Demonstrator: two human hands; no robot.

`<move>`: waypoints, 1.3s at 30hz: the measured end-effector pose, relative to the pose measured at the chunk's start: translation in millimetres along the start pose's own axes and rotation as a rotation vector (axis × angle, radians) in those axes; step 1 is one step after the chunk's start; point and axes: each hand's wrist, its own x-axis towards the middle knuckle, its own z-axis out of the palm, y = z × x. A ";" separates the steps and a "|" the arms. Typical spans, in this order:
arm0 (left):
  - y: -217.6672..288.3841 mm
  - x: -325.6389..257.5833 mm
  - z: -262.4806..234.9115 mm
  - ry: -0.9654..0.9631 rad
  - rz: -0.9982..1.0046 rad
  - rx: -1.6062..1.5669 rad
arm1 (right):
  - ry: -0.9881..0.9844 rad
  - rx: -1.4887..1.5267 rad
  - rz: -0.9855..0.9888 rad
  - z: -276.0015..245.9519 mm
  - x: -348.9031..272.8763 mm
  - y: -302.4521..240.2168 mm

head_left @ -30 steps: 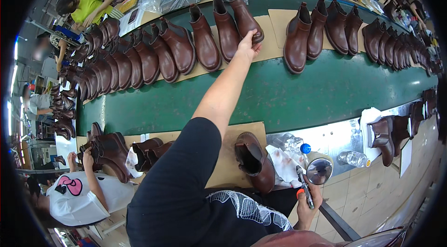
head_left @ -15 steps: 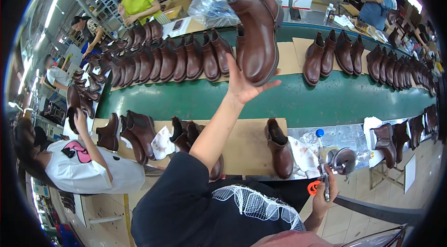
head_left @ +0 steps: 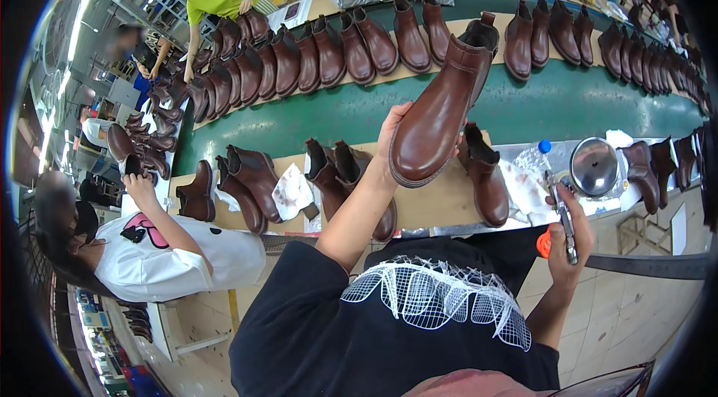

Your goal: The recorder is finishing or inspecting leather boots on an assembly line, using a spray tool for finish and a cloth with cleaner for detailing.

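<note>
My left hand (head_left: 390, 131) is closed on a brown leather ankle boot (head_left: 437, 116), held tilted above the bench with its toe toward me. The fingers run under the boot, so they are partly hidden. In my right hand (head_left: 570, 240) is a metal spray gun (head_left: 562, 210) with a round silver cup (head_left: 594, 166) at its far end. An orange ring (head_left: 544, 242) shows beside that hand. Just below the held boot, another brown boot (head_left: 488, 187) stands on the cardboard (head_left: 430, 206) at the bench's near side.
A long row of brown boots (head_left: 327, 53) lines the far side of the green bench top (head_left: 523, 116). Near me are a stained cloth (head_left: 293, 193), a blue-capped clear bottle (head_left: 537, 157) and more boots (head_left: 643, 172). A person in a white shirt (head_left: 176, 258) works at my left.
My left hand has brought the boot lower, nearer and rightward, and its fingers have closed round it. The view has shifted. The spray gun stays in my right hand.
</note>
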 end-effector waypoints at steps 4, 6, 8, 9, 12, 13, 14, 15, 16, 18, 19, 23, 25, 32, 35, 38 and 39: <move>-4.2 -19.8 -13.1 -0.010 0.027 0.043 | 0.000 0.028 -0.021 7.6 8.0 -9.4; -5.9 -28.9 -19.2 -0.016 0.037 0.051 | -0.020 0.078 -0.023 10.3 11.5 -17.6; -8.7 -38.7 -20.5 -0.025 0.049 0.061 | -0.024 0.107 -0.070 13.2 14.8 -21.1; -10.9 -44.2 -19.3 0.013 0.071 0.035 | -0.025 0.106 -0.065 12.6 15.3 -24.5; -17.4 -48.3 -18.8 0.104 0.079 0.026 | -0.087 0.159 0.004 11.8 20.1 -32.4; -18.6 -51.4 -17.1 0.149 0.088 0.053 | -0.085 0.156 0.005 13.3 21.4 -36.6; -18.2 -55.2 -23.5 0.148 0.085 0.052 | -0.079 0.175 0.009 14.6 22.1 -40.0; -16.8 -59.9 -37.1 0.200 0.093 0.018 | -0.073 0.193 0.015 15.2 22.8 -42.6; -16.1 -63.4 -45.2 0.252 0.103 -0.016 | -0.083 0.210 0.024 15.2 24.3 -44.2; -21.0 -67.1 -60.3 0.280 0.153 0.162 | -0.096 0.224 0.033 15.2 27.4 -50.6; -25.2 -66.0 -58.4 0.306 0.201 0.342 | -0.107 0.239 0.043 15.7 29.2 -53.3; -36.2 -65.9 -45.9 0.440 0.403 0.815 | -0.107 0.254 0.035 19.4 38.2 -60.9; -44.2 -68.5 -42.7 0.452 0.422 0.891 | -0.117 0.249 0.019 20.9 43.1 -63.5; -53.2 -73.4 -58.2 0.510 0.437 1.007 | -0.088 0.230 0.010 33.9 58.3 -62.4; -54.9 -73.3 -56.7 0.519 0.425 1.000 | -0.088 0.220 0.000 38.4 59.1 -57.5; -56.5 -72.8 -55.7 0.527 0.437 1.008 | -0.143 0.153 -0.007 39.1 55.9 -52.9; -56.7 -72.4 -56.1 0.527 0.446 1.002 | -0.115 0.181 0.032 39.9 54.6 -52.1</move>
